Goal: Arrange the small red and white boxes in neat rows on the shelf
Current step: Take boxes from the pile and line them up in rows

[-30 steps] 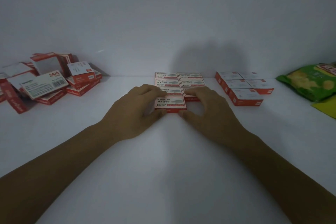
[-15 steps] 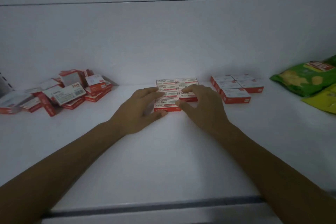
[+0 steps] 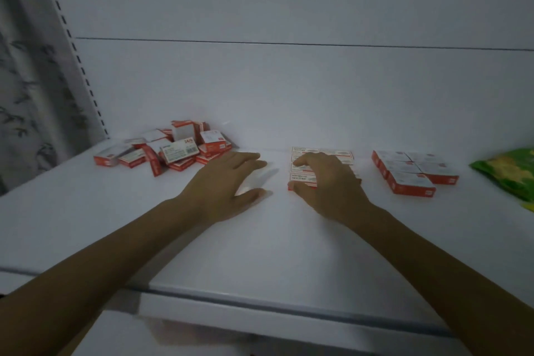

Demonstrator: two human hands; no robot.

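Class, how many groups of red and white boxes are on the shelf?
3: a messy pile back left, a middle block under the right hand, a right block beyond it.

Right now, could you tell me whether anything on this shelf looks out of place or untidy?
Yes: the pile of boxes at the back left is a jumble, with boxes tilted, on edge and overlapping. The middle block under the right hand and the right block lie flat in rows.
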